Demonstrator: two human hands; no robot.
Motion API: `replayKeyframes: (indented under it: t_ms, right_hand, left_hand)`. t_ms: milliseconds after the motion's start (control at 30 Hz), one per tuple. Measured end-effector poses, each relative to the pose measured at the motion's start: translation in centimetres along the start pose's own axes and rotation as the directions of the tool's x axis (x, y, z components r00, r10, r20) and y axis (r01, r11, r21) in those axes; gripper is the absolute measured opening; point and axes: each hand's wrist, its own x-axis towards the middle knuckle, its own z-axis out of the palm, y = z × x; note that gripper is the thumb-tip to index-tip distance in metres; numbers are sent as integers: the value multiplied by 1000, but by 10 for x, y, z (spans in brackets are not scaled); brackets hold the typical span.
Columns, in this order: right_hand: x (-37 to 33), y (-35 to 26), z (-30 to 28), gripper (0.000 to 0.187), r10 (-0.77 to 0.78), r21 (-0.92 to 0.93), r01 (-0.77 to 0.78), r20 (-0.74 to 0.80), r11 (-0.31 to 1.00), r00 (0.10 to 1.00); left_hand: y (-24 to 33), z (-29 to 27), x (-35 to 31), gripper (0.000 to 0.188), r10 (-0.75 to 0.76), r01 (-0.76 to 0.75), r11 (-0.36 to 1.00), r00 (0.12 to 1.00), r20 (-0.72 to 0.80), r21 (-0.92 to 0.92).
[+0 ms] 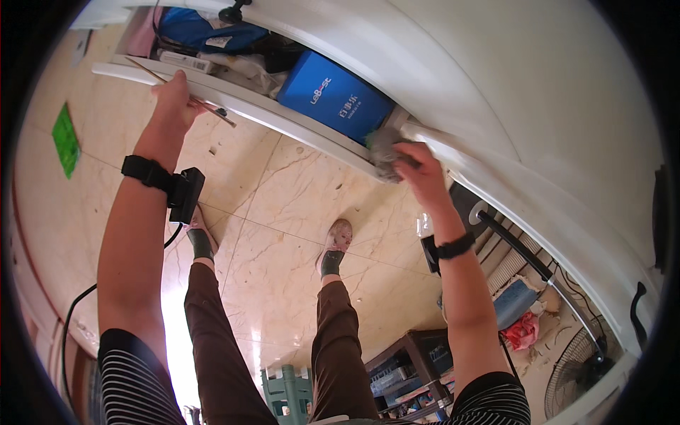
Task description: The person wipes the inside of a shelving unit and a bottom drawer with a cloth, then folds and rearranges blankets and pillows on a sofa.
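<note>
My left hand [173, 99] is closed around a thin brown stick [145, 69] over the white front of a pulled-out drawer [248, 115]. The stick slants across the drawer's front edge; its kind does not show. At the drawer's right end, my right hand [423, 173] grips a bunched grey cloth [385, 152], slightly blurred, against the corner. Just left of the cloth, a blue box [333, 95] stands inside the drawer. Further left in the drawer lie a blue bag [209, 34], a small white carton [185, 61] and crumpled clear plastic [248, 71].
A white cabinet front [467, 78] rises beyond the drawer. A green packet [66, 140] lies on the tiled floor at left. At lower right are a dark shelf [418, 361], a fan [574, 375] and some cloths [520, 331]. A green stool [287, 393] stands behind my legs.
</note>
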Motion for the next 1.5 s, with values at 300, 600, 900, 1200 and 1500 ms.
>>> replayKeyframes:
  t_ms: [300, 600, 900, 1200, 1500]
  right_hand:
    - [39, 26, 26, 18, -329, -443, 197, -245, 875, 912]
    - [3, 40, 8, 22, -196, -542, 72, -175, 837, 965]
    - [18, 8, 18, 25, -89, -171, 10, -457, 985, 885]
    - [23, 19, 13, 31, -247, -564, 94, -203, 820, 947]
    - [-13, -19, 55, 41, -222, -766, 255, 149, 590, 964]
  left_hand:
    - [-4, 1, 3, 38, 15, -14, 1000, 999, 48, -12]
    - [-5, -4, 8, 37, 15, -12, 997, 999, -37, 72]
    - [-4, -24, 22, 41, 12, -19, 998, 993, 121, 60]
    - [-4, -4, 4, 35, 22, -15, 990, 998, -54, 143]
    - [0, 3, -4, 38, -34, 44, 984, 998, -59, 172]
